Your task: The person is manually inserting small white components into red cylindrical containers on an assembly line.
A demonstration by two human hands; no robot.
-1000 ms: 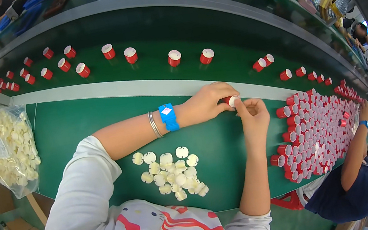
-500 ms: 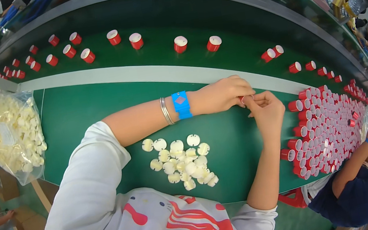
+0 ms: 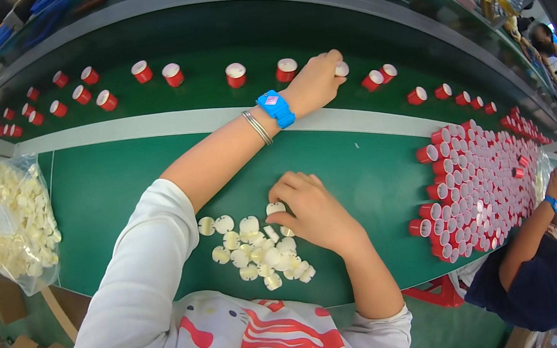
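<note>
My left hand (image 3: 317, 85), with a blue wristband and metal bangles on the arm, reaches over the pale rail onto the dark green belt. Its fingers are closed around a small red cup with a white top (image 3: 342, 69); most of the cup is hidden behind the fingers. My right hand (image 3: 313, 211) is over the green table at the edge of a loose group of round, cream-white notched discs (image 3: 262, 248). Its thumb and fingers are parted on either side of one disc (image 3: 275, 208), and I see no grip on it.
Several white-topped red cups (image 3: 173, 75) stand spaced along the belt (image 3: 207, 108). A dense cluster of red cups (image 3: 475, 191) covers the table's right end. At the left lies a clear plastic bag of discs (image 3: 17, 220). A co-worker's arm (image 3: 531, 234) reaches in at the right.
My left hand has gone from the table to the belt with the cup. My right hand has let go of it and moved left to the discs. Cups on the belt have shifted left.
</note>
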